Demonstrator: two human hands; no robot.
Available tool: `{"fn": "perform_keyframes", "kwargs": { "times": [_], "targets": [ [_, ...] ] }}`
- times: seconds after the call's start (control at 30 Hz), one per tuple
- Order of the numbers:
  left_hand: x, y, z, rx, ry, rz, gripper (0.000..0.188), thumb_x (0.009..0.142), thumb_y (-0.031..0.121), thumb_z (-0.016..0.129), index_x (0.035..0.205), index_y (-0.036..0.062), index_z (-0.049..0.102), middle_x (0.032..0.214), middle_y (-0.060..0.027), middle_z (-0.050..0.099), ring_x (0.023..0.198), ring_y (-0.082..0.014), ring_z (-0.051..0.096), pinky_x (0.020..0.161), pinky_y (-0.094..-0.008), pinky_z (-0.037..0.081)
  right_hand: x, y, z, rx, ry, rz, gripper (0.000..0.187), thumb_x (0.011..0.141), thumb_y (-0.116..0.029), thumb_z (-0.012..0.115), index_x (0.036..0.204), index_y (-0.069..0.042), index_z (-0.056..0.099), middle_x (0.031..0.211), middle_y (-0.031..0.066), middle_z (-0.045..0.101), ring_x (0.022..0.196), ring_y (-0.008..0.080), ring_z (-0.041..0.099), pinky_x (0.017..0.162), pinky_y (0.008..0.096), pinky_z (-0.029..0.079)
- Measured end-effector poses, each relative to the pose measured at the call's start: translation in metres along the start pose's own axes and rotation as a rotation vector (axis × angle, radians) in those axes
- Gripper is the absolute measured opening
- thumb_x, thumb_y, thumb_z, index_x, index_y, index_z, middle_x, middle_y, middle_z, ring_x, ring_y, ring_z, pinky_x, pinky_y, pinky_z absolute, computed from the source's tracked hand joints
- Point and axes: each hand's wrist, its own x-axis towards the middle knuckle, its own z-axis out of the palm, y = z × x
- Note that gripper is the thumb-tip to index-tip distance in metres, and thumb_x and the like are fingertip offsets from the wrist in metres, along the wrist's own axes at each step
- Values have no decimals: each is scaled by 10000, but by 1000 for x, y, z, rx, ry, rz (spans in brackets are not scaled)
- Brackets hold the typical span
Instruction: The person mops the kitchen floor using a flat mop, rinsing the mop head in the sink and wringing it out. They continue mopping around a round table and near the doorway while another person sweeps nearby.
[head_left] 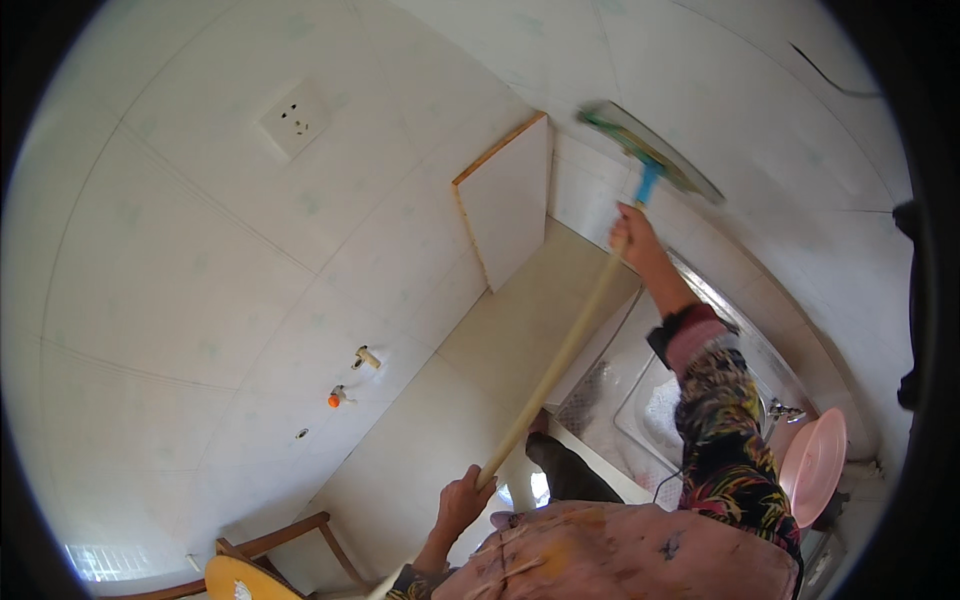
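Note:
A long-handled flat mop (548, 385) slants across the view, its pale pole rising from lower left to upper right. My right hand (634, 232) is closed around the pole just below the blue joint. Lower down, my left hand (466, 502) wraps the same pole near my body. The mop's wide flat head (650, 150), greenish with a grey edge, is up against the white tiled wall (790, 130) on the right; whether its whole face touches the tiles I cannot tell.
Below my right arm lies a metal sink (655, 400) with a tap (785, 411); a pink basin (815, 465) stands beside it. A white board (510, 205) leans in the corner. Pipe fittings (337, 397) and a socket (293, 118) are on the left wall. A wooden chair (255, 575) stands lower left.

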Motion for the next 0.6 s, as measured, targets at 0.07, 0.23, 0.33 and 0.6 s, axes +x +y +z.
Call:
{"fn": "perform_keyframes", "kwargs": {
  "times": [0.07, 0.23, 0.33, 0.6],
  "targets": [
    [1, 3, -1, 24, -20, 16, 328, 874, 383, 643, 921, 86, 513, 634, -184, 616, 624, -423, 617, 557, -512, 480, -20, -16, -56, 64, 73, -25, 355, 873, -222, 667, 675, -197, 373, 495, -45, 348, 389, 113, 358, 372, 310, 319],
    [5, 24, -7, -45, -216, 166, 330, 861, 395, 654, 919, 85, 556, 676, -180, 620, 665, -403, 623, 600, -489, 485, -72, -60, -167, 70, 406, -178, 403, 855, -255, 673, 623, -211, 346, 474, -65, 330, 362, 85, 332, 338, 292, 308],
    [-1, 38, -16, -65, -286, 134, 363, 866, 440, 635, 955, 92, 579, 735, -197, 640, 725, -405, 633, 658, -489, 489, -79, -69, -189, 47, 394, -180, 402, 865, -221, 658, 614, -207, 345, 474, -67, 329, 356, 85, 343, 336, 284, 322],
    [-35, 45, -50, -149, -97, -49, 402, 861, 462, 652, 951, 78, 574, 715, -184, 643, 716, -397, 639, 646, -477, 494, -12, -23, -43, -32, 161, -150, 357, 859, -173, 680, 666, -187, 380, 487, -57, 343, 372, 85, 344, 351, 260, 294]
  ]
}}
